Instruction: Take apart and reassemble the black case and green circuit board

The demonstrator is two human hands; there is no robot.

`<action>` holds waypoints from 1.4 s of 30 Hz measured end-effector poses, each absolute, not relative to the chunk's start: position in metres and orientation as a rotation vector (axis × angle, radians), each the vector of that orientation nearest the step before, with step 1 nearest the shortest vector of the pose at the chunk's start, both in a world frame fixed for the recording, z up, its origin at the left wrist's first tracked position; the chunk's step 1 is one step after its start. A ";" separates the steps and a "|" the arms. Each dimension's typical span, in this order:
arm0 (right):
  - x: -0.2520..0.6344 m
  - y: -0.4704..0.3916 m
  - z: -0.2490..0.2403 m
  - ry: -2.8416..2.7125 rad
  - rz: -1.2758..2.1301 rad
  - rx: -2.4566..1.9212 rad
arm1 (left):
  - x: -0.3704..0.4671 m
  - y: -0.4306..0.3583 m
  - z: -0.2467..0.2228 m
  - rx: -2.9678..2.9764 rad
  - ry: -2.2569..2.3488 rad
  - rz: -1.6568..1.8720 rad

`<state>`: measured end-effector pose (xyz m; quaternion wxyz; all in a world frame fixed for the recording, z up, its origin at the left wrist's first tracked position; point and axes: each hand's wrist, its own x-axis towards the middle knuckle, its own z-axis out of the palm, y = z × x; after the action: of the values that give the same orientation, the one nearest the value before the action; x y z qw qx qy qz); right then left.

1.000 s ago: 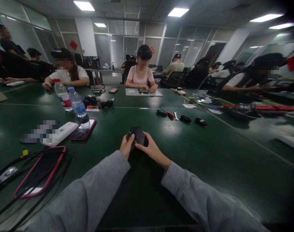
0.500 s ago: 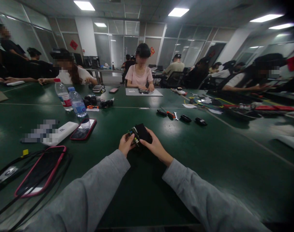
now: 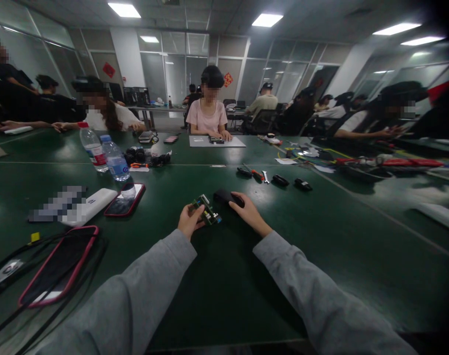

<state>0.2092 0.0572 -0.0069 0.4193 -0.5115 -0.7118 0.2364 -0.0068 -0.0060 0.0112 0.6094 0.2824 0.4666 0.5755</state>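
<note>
Since a moment earlier, I'd separated them: left hand fingers pinched the circuit board, right hand gripped the black cover on the worktop; inspecting the board seemed next.

Left hand: fingers pinched shut, arm reaching toward 1 o'clock.
Right hand: palm down, fingers curled, arm toward 11 o'clock.

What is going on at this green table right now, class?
A person in grey sleeves sits at a green table. The left hand pinches a small green circuit board just above the tabletop. The right hand rests on a black casing lying on the table beside it; board and casing are apart. Phones, a white power bank and two water bottles lie to the left. Other people work opposite.
</note>
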 end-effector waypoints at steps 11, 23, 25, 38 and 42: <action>0.210 0.053 -0.001 -2.022 0.305 -1.126 | -0.010 -0.004 0.011 0.570 1.033 1.338; 0.211 0.054 0.000 -1.969 0.488 -1.199 | -0.011 -0.004 0.008 0.567 1.016 1.345; 0.213 0.056 -0.001 -1.967 0.418 -1.240 | -0.012 -0.003 0.007 0.573 1.004 1.349; 0.169 0.008 0.025 -1.937 -0.065 -1.140 | -0.010 -0.003 0.005 0.596 1.036 1.380; 0.130 -0.026 0.027 -2.266 -0.037 -0.977 | -0.008 0.000 0.000 0.590 1.044 1.416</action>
<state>0.1298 -0.0263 0.0272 0.3306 -0.3736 -0.8666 -0.0140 -0.0084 0.0002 -0.0003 0.5995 0.2546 0.4503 0.6107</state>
